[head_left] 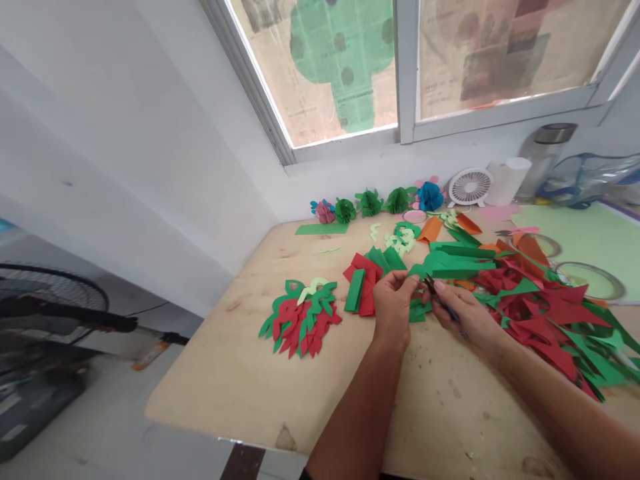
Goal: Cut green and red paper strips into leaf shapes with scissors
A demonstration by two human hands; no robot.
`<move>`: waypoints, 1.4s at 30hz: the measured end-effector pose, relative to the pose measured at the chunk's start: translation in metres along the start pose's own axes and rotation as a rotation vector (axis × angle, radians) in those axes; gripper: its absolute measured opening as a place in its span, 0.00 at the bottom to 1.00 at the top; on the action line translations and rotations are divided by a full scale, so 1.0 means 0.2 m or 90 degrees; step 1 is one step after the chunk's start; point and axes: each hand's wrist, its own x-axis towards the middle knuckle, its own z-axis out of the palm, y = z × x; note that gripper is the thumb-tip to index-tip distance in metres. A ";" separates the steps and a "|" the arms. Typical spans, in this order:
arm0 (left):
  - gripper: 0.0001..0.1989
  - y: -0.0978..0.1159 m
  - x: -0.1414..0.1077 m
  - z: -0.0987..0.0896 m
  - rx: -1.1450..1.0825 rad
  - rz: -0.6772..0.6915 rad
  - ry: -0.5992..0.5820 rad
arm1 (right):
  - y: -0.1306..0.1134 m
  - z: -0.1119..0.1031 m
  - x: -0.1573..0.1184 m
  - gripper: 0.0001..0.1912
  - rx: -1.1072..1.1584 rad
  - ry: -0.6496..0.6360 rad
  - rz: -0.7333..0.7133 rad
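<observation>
hands hold green paper, scissors; window print illegible.

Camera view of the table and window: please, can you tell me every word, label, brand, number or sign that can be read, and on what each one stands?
None can be read.
Green rounded shape in the left window pane: small print lines, too small and blurred.
Tan printed sheet around it: small print, too blurred.
Pale patch at lower left: cannot tell if it has text.

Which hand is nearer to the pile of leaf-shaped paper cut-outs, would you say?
Left. The left hand is to the right of the cut-outs, not touching them; the right hand, holding scissors, is farther right.
</observation>
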 end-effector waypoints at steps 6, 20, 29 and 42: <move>0.10 0.01 -0.01 0.00 0.016 0.000 -0.032 | 0.00 0.00 0.00 0.21 0.009 -0.009 0.000; 0.07 0.03 -0.02 0.00 0.064 0.006 -0.058 | 0.00 0.00 0.00 0.22 -0.024 -0.001 -0.007; 0.07 0.03 -0.03 0.00 0.056 0.011 -0.067 | 0.00 0.00 0.01 0.24 -0.065 0.004 -0.016; 0.08 0.02 -0.01 0.00 0.066 0.000 -0.026 | 0.01 -0.01 0.02 0.25 -0.089 -0.005 -0.019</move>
